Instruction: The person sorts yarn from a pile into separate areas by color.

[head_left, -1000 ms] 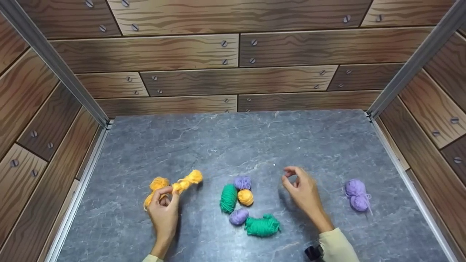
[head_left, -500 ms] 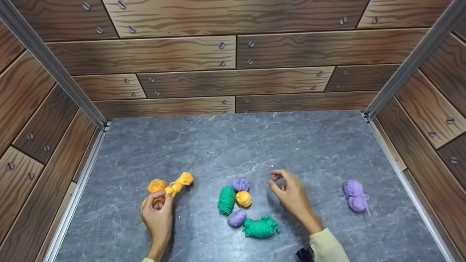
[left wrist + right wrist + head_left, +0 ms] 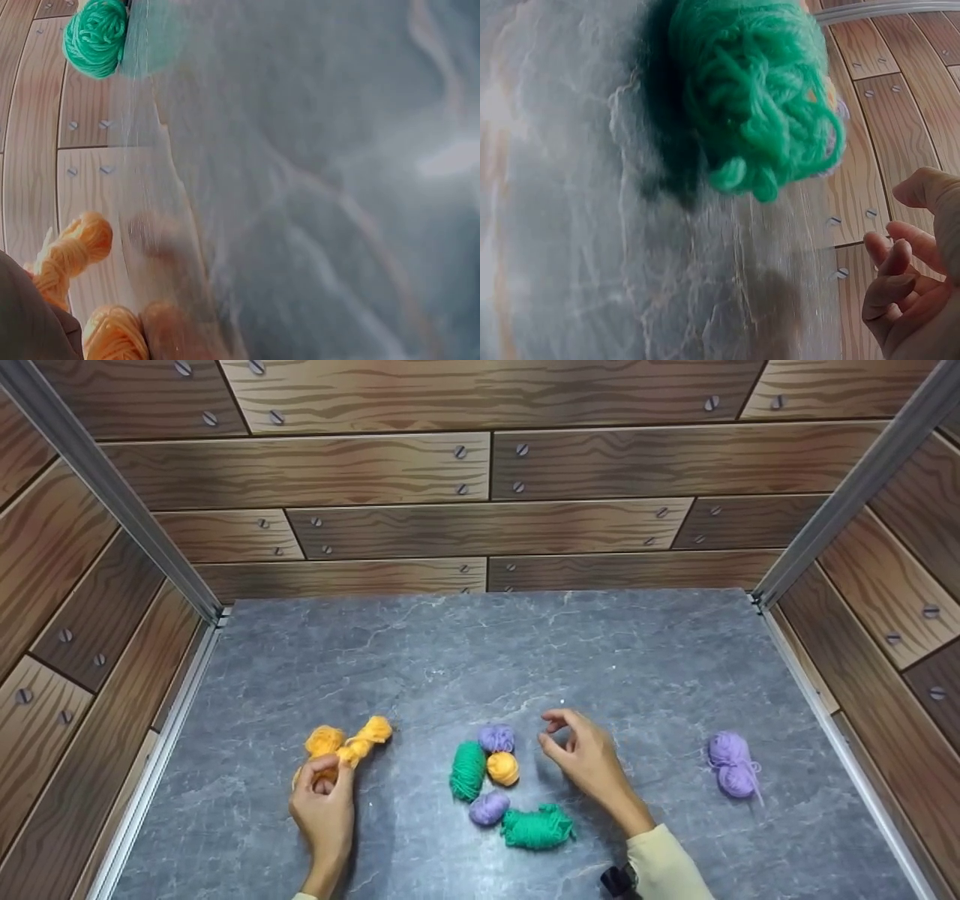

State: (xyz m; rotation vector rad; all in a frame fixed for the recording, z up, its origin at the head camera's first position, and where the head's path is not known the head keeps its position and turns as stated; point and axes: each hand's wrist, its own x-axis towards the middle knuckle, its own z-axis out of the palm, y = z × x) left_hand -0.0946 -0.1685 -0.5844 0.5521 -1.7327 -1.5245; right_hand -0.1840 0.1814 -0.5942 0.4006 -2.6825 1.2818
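Note:
In the head view my left hand (image 3: 324, 804) pinches a twisted orange yarn skein (image 3: 364, 740) between thumb and fingertips at the left. A second orange yarn bundle (image 3: 324, 741) lies just behind it, partly hidden by the fingers. My right hand (image 3: 589, 757) hovers with loosely bent fingers and nothing in them. Left of it sits a cluster: an upright green skein (image 3: 468, 770), a purple ball (image 3: 497, 738), a small orange ball (image 3: 503, 769), another purple ball (image 3: 490, 808) and a green skein lying sideways (image 3: 538, 827). That sideways green skein (image 3: 757, 90) looms large in the right wrist view.
A purple yarn skein (image 3: 733, 765) lies apart at the right of the grey marbled table (image 3: 420, 652). Wood-patterned walls (image 3: 390, 529) and metal rails (image 3: 847, 765) bound the table on the left, back and right.
My right hand has moved left, toward the cluster. The left hand, still pinching the orange skein, has shifted slightly left and down. The yarn on the table stays in place.

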